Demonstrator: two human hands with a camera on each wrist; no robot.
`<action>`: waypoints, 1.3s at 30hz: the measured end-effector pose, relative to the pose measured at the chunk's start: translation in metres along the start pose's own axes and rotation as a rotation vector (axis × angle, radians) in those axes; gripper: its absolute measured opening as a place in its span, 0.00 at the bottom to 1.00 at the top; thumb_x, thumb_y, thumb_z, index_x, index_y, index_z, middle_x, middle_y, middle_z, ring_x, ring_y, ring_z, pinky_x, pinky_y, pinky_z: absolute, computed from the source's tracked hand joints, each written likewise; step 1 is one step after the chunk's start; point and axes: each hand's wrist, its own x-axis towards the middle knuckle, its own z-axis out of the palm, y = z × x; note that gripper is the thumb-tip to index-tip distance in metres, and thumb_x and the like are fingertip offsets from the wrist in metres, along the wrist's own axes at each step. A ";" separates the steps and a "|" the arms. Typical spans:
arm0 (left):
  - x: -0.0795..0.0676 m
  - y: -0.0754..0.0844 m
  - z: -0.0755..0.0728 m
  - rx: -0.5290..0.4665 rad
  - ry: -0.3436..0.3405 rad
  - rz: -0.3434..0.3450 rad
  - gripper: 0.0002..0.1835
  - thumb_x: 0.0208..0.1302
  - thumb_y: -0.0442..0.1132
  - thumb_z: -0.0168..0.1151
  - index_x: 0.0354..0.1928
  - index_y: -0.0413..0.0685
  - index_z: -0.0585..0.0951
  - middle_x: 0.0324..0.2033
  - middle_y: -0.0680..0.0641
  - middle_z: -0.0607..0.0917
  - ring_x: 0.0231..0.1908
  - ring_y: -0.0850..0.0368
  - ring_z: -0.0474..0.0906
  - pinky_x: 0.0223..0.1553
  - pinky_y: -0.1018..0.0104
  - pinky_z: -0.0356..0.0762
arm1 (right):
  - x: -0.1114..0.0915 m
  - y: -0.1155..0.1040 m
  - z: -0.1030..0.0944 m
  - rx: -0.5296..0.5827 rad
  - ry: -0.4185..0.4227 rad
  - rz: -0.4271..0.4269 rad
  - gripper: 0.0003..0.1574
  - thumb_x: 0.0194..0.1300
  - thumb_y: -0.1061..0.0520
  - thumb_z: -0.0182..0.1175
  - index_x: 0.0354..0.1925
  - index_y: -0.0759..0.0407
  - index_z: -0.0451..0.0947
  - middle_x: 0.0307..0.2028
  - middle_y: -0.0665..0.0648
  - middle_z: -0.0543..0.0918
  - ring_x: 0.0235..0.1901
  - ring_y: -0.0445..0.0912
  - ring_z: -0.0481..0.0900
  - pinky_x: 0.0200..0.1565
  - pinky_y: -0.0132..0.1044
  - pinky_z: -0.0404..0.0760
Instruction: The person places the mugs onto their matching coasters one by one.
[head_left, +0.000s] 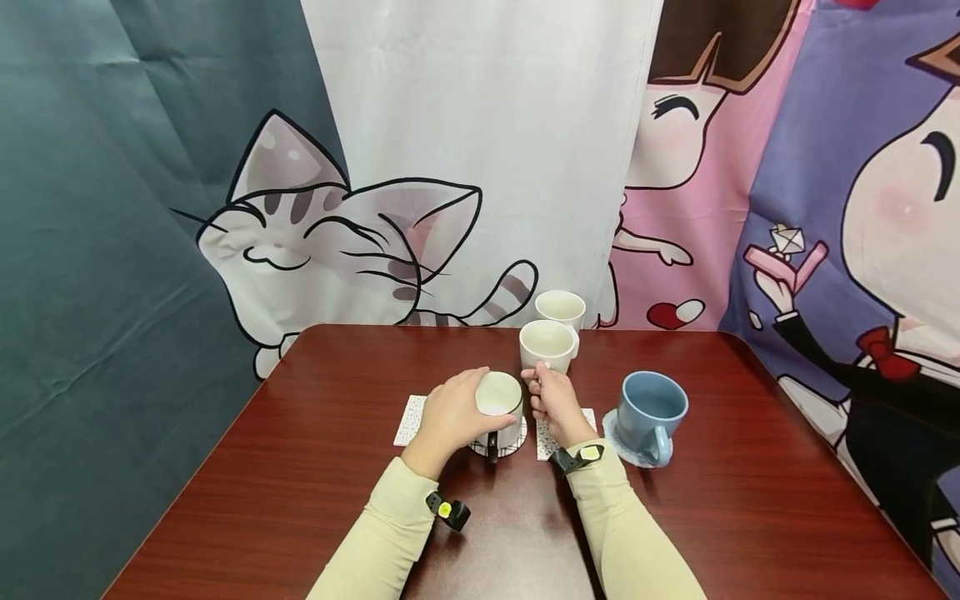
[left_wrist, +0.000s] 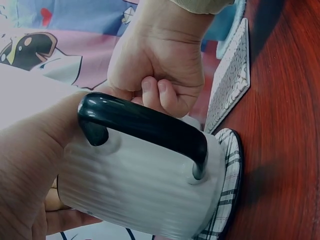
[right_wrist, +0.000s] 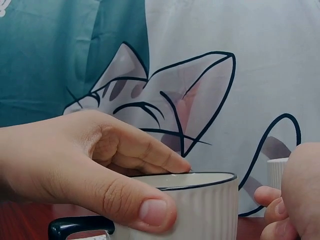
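My left hand [head_left: 457, 410] grips a white ribbed mug [left_wrist: 135, 185] from the left side, with thumb and fingers spread around its upper part. This mug has a black rim and a black handle [left_wrist: 145, 125] facing me, and its base is at a round plaid coaster [left_wrist: 230, 165]. Just to the right, my right hand [head_left: 557, 404] has its fingers curled and pinches at the near side of a cream mug [head_left: 547, 340], where the handle is mostly hidden by the fingers. Another cream mug [head_left: 561, 307] is right behind that one.
A blue mug [head_left: 652, 408] stands on a round pale coaster [head_left: 611, 429] to the right, handle towards me. One speckled square coaster [head_left: 408, 421] lies left of the left hand, another [head_left: 588, 415] under the right wrist. A printed curtain [head_left: 480, 125] hangs behind the brown table [head_left: 300, 500].
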 end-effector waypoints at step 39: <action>-0.006 0.015 -0.008 -0.024 -0.056 0.135 0.41 0.51 0.61 0.62 0.62 0.42 0.67 0.59 0.45 0.71 0.60 0.53 0.63 0.57 0.51 0.61 | -0.020 -0.034 -0.011 0.093 -0.008 -0.072 0.20 0.71 0.48 0.41 0.32 0.61 0.68 0.14 0.47 0.60 0.07 0.36 0.50 0.08 0.27 0.50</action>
